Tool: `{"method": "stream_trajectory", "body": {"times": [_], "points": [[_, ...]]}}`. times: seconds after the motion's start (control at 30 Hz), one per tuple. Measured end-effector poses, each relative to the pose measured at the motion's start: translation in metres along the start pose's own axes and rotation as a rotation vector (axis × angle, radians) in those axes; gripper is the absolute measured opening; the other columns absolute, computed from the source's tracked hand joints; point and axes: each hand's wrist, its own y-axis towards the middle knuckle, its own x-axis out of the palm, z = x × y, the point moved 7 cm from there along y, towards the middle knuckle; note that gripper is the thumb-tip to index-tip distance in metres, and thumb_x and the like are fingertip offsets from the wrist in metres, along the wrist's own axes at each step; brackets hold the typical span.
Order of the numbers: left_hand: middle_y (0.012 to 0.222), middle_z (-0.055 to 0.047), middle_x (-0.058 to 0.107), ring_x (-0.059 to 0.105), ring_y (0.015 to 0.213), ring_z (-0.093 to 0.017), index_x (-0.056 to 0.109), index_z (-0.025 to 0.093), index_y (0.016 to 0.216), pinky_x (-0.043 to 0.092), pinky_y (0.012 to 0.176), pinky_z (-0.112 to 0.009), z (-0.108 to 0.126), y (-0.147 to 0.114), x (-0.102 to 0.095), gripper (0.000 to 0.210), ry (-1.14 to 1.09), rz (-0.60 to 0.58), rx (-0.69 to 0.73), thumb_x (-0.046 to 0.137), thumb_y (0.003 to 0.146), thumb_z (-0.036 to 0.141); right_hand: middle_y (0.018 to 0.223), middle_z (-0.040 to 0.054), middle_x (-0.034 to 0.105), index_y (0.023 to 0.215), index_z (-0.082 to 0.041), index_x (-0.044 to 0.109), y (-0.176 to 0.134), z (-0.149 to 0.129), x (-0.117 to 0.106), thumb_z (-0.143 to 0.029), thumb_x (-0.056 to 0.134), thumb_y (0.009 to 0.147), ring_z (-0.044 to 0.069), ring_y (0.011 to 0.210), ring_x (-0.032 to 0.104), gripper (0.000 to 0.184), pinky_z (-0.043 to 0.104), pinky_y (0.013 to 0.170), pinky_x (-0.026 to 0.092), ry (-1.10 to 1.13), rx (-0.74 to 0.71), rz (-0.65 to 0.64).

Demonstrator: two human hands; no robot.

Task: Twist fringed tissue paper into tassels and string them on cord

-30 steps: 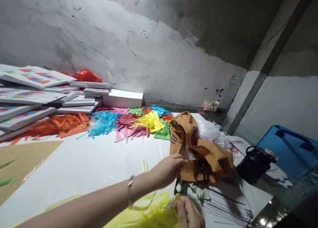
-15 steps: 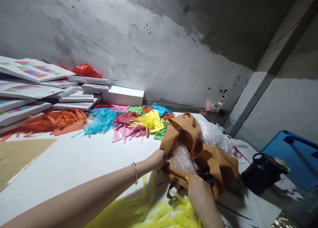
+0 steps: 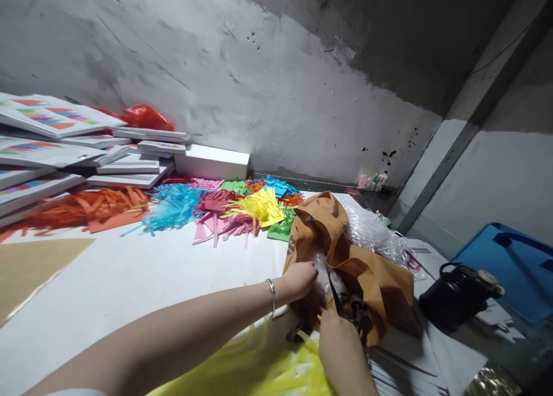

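Note:
A brown fabric bag lies slumped on the white table, its mouth facing me. Crinkled clear plastic shows inside it. My left hand, with a silver bangle at the wrist, is closed at the left of the mouth, against the plastic; its fingertips are hidden. At the near rim, my right hand is closed as well, with a bit of yellow beside its fingers. A dark tapered piece rises just above that hand; I cannot tell whether it is held. Yellow fringed tissue, blurred, lies below both hands.
Coloured tissue tassels, including a yellow one, line the table's back. Flat printed boxes are stacked at left. White shredded strands lie behind the bag. A dark jug and blue bin are at right.
My left hand has moved right, from the bag's left rim into its mouth over the plastic. My right hand has shifted slightly left and down. Less of the plastic shows.

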Motion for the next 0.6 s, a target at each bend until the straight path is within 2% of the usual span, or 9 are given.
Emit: {"method": "stream_trajectory", "body": {"times": [0.1,0.2,0.27,0.33,0.4,0.47,0.53,0.6], "points": [[0.118,-0.008,0.066,0.065,0.104,-0.023,0.065,0.015,0.113,0.056,0.09,-0.044,-0.007,-0.001,-0.01,0.023,-0.17,-0.016,-0.019,0.063,0.097,0.031,0.078,0.0156,0.075,0.087,-0.012,0.073,-0.001,0.001,0.003,0.012,0.044,0.077,0.026,0.063,0.075,0.038,0.028,0.05,0.044,0.026,0.005,0.014],[0.096,-0.005,0.068,0.067,0.083,-0.018,0.066,0.013,0.104,0.058,0.075,-0.036,-0.011,-0.012,-0.022,0.023,-0.434,-0.039,-0.043,0.063,0.096,0.035,0.075,0.0136,0.074,0.083,-0.013,0.072,-0.001,0.006,0.005,0.01,0.044,0.077,0.025,0.062,0.074,0.036,0.027,0.05,0.044,0.062,0.036,0.029],[0.079,-0.001,0.065,0.063,0.067,-0.015,0.066,0.012,0.099,0.055,0.063,-0.03,-0.01,-0.03,-0.031,0.03,-0.639,-0.046,-0.052,0.067,0.091,0.041,0.067,0.0107,0.073,0.081,-0.013,0.071,0.0,0.012,0.004,0.008,0.045,0.078,0.024,0.057,0.073,0.034,0.026,0.047,0.044,0.094,0.063,0.038],[0.07,0.001,0.061,0.058,0.059,-0.012,0.065,0.012,0.094,0.05,0.057,-0.027,-0.008,-0.058,-0.039,0.039,-0.837,-0.037,-0.055,0.075,0.078,0.047,0.076,0.0102,0.076,0.084,-0.015,0.072,-0.001,0.016,-0.003,0.003,0.045,0.084,0.023,0.058,0.074,0.032,0.025,0.048,0.046,0.127,0.068,0.053],[0.07,0.001,0.061,0.056,0.058,-0.011,0.065,0.013,0.089,0.047,0.053,-0.024,-0.006,-0.094,-0.046,0.047,-1.001,-0.018,-0.063,0.081,0.064,0.05,0.099,0.0109,0.077,0.092,-0.018,0.071,-0.005,0.013,-0.021,-0.008,0.041,0.094,0.021,0.076,0.076,0.032,0.024,0.061,0.052,0.219,0.033,0.147],[0.069,0.0,0.062,0.056,0.057,-0.011,0.064,0.014,0.085,0.044,0.05,-0.022,-0.004,-0.132,-0.05,0.048,-1.122,0.004,-0.083,0.085,0.057,0.047,0.104,0.009,0.075,0.098,-0.02,0.069,-0.017,0.002,-0.05,-0.021,0.037,0.103,0.018,0.088,0.074,0.033,0.022,0.074,0.053,0.427,-0.033,0.324],[0.064,0.0,0.062,0.056,0.056,-0.011,0.064,0.014,0.081,0.045,0.048,-0.021,-0.001,-0.168,-0.051,0.044,-1.25,0.021,-0.1,0.088,0.054,0.039,0.082,0.0035,0.073,0.096,-0.021,0.067,-0.032,-0.017,-0.081,-0.029,0.039,0.105,0.015,0.075,0.071,0.031,0.02,0.07,0.051,0.657,-0.109,0.485],[0.062,0.0,0.064,0.058,0.056,-0.012,0.064,0.014,0.078,0.047,0.047,-0.021,0.002,-0.197,-0.053,0.04,-1.377,0.045,-0.093,0.091,0.054,0.031,0.064,-0.0022,0.065,0.089,-0.022,0.065,-0.044,-0.044,-0.103,-0.031,0.041,0.105,0.013,0.055,0.064,0.03,0.021,0.058,0.045,0.756,-0.181,0.541]]}}
